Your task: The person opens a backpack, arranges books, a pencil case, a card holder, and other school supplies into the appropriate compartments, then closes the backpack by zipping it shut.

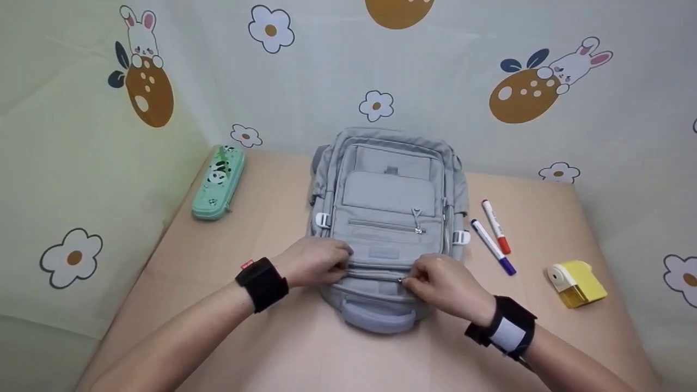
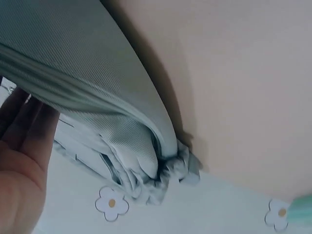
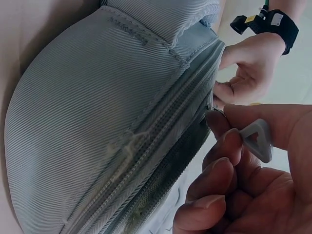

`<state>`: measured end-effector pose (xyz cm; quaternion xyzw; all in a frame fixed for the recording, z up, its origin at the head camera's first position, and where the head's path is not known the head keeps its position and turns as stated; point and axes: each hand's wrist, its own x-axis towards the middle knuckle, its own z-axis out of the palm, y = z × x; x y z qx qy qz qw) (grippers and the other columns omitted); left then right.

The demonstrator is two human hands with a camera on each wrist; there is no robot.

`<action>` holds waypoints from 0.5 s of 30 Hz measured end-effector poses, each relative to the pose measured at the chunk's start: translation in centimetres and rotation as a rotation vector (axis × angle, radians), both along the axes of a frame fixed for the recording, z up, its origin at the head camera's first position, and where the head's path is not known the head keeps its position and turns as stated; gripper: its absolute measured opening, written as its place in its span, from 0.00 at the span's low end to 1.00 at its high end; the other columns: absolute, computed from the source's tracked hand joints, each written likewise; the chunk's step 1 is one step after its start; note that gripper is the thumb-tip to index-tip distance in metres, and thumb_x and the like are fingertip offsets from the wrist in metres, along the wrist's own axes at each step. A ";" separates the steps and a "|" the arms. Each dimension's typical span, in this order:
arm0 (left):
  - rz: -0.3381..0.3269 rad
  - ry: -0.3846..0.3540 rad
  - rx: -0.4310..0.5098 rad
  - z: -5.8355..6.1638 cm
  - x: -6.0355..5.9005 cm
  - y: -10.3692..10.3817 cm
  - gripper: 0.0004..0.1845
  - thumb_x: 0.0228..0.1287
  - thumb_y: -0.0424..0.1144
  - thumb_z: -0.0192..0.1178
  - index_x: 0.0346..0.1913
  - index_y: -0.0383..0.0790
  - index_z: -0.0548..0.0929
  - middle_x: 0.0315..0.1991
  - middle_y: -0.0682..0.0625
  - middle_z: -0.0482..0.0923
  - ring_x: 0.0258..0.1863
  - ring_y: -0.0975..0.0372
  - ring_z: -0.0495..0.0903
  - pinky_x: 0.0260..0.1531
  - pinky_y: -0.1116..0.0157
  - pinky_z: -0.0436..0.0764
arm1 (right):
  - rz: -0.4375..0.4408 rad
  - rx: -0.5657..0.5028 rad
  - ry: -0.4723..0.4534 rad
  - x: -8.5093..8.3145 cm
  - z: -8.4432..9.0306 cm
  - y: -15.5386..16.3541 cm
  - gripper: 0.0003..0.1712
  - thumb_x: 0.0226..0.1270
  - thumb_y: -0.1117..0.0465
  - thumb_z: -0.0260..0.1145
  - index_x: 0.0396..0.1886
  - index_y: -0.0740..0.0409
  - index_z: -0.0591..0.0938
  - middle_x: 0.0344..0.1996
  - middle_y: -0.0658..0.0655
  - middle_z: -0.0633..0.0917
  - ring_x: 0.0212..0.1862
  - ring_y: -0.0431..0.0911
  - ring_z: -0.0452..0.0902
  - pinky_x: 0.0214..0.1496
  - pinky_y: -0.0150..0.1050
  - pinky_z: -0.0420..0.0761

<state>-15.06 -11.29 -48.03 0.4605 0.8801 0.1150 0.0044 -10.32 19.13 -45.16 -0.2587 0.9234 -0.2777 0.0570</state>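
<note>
A grey backpack [image 1: 389, 190] lies on the table with its top handle [image 1: 378, 318] toward me. My right hand [image 1: 446, 286] pinches a zipper slider near the bag's top; in the right wrist view a light triangular zipper pull [image 3: 257, 141] sticks out between thumb and fingers. Beside the slider, part of the zipper [image 3: 178, 158] is parted. On the other side, my left hand [image 1: 318, 261] grips the fabric by the same zipper, its fingertips partly hidden by the bag. The left wrist view shows those fingers [image 2: 41, 129] against the folded fabric.
A green panda pencil case [image 1: 218, 182] lies at the table's far left. Right of the backpack are a red-capped marker [image 1: 495, 226] and a blue-capped marker [image 1: 493, 246]. A yellow and white pencil sharpener [image 1: 580, 283] stands farther right. Patterned cloth [image 1: 326, 71] hangs behind the table.
</note>
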 end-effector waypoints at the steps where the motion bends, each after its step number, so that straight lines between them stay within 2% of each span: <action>1: -0.018 0.029 -0.011 0.0 -0.1 -0.3 0.05 0.63 0.39 0.68 0.32 0.44 0.83 0.40 0.54 0.83 0.36 0.61 0.82 0.36 0.63 0.82 | -0.002 -0.002 -0.006 0.0 0.0 0.1 0.09 0.64 0.59 0.74 0.25 0.46 0.83 0.22 0.41 0.76 0.25 0.36 0.71 0.25 0.34 0.74; 3: -0.050 0.098 -0.035 0.0 -0.4 -1.0 0.05 0.62 0.39 0.70 0.30 0.44 0.85 0.42 0.54 0.84 0.37 0.60 0.83 0.37 0.62 0.83 | -0.007 -0.004 -0.019 -0.1 0.0 0.2 0.10 0.65 0.58 0.74 0.25 0.46 0.82 0.21 0.41 0.76 0.24 0.36 0.71 0.25 0.34 0.73; 7: -0.112 0.265 -0.055 -0.4 -1.2 -2.1 0.05 0.58 0.35 0.70 0.26 0.44 0.84 0.37 0.56 0.81 0.34 0.61 0.80 0.33 0.62 0.81 | -0.011 -0.010 -0.032 -0.1 0.1 0.3 0.11 0.66 0.56 0.74 0.25 0.45 0.82 0.21 0.41 0.76 0.24 0.37 0.71 0.24 0.34 0.73; 10: -0.161 0.360 -0.057 -0.9 -1.6 -2.4 0.05 0.58 0.33 0.67 0.27 0.45 0.85 0.39 0.55 0.82 0.38 0.60 0.81 0.36 0.63 0.81 | -0.014 -0.020 -0.036 -0.1 0.1 0.4 0.11 0.66 0.56 0.74 0.25 0.45 0.82 0.21 0.41 0.75 0.24 0.37 0.71 0.24 0.34 0.73; 12: -0.185 0.387 -0.056 -1.1 -1.7 -2.4 0.05 0.61 0.32 0.65 0.29 0.45 0.86 0.42 0.54 0.83 0.42 0.60 0.81 0.39 0.63 0.81 | -0.021 -0.022 -0.040 -0.1 0.1 0.4 0.12 0.66 0.55 0.73 0.23 0.45 0.81 0.20 0.41 0.75 0.23 0.36 0.70 0.24 0.34 0.72; 15: -0.189 0.379 -0.046 -1.4 -1.7 -2.6 0.05 0.64 0.32 0.63 0.33 0.44 0.87 0.46 0.54 0.84 0.48 0.60 0.82 0.44 0.64 0.82 | -0.030 -0.028 -0.055 -0.1 0.0 0.4 0.13 0.66 0.56 0.74 0.23 0.45 0.81 0.20 0.41 0.75 0.23 0.36 0.70 0.24 0.33 0.72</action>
